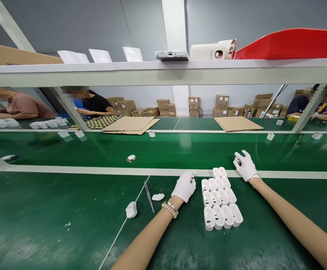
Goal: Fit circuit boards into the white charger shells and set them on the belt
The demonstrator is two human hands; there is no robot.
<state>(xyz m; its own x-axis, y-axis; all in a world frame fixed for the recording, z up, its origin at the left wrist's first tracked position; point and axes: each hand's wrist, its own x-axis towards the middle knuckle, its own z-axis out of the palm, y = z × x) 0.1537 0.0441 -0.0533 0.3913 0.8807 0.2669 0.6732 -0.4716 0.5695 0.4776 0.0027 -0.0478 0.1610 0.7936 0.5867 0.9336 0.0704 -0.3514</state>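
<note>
My left hand (184,186), in a white glove, rests on the green table left of a block of small white plastic cases (223,199). Its fingers are curled, with nothing showing in them. The open-topped cases stand in close rows between my hands. Over the near edge of the green conveyor belt (186,150), my gloved right hand (244,165) has its fingers apart and bent, with no object visible in it. Left of my left hand lie grey tweezers (149,197), a flat white piece (158,197) and a crumpled white lump (131,210).
A small circuit board with a white part (131,158) lies on the belt. White pieces (270,136) sit along its far side, near cardboard sheets (238,124). A shelf (140,77) crosses above, holding a phone (171,56) and a red tray (293,45). Several people work opposite.
</note>
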